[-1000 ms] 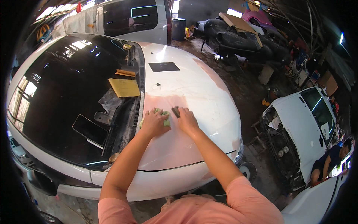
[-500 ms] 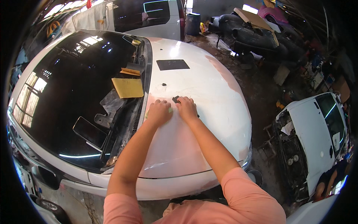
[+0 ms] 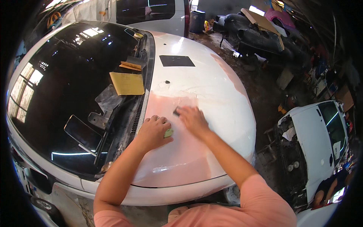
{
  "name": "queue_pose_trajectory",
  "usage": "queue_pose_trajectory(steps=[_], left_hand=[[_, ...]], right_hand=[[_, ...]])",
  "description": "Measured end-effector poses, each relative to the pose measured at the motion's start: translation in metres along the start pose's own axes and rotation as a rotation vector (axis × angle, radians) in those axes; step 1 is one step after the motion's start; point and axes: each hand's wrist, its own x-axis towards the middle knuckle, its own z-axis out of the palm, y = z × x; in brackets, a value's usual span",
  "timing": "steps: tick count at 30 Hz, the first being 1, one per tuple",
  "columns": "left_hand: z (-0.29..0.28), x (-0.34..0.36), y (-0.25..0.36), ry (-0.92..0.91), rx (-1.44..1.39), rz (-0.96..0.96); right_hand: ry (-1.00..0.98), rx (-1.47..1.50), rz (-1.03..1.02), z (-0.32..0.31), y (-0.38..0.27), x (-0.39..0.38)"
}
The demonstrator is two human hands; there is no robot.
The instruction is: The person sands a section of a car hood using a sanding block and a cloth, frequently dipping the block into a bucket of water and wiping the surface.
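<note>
Both my hands rest on the white car hood (image 3: 211,81): left hand (image 3: 153,132) clenched on a yellow-green pad (image 3: 168,132), right hand (image 3: 193,120) pressing a dark block (image 3: 176,112).

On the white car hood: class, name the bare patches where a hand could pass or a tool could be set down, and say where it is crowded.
Bare: the white stretch of the hood between the black square patch and the right hand, and the pink area nearer the person. Crowded: around the left hand and along the windshield base, with the yellow sheet and phone.
</note>
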Motion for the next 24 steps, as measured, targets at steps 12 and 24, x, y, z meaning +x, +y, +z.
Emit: queue_pose_trajectory(steps=[12,24], left_hand=[[0.001,0.002,-0.001,0.027,0.127,0.026],[0.004,-0.004,-0.005,0.077,0.133,0.027]], right_hand=[[0.006,-0.014,-0.016,-0.004,-0.018,0.003],[0.044,-0.002,-0.081,-0.001,-0.049,-0.007]])
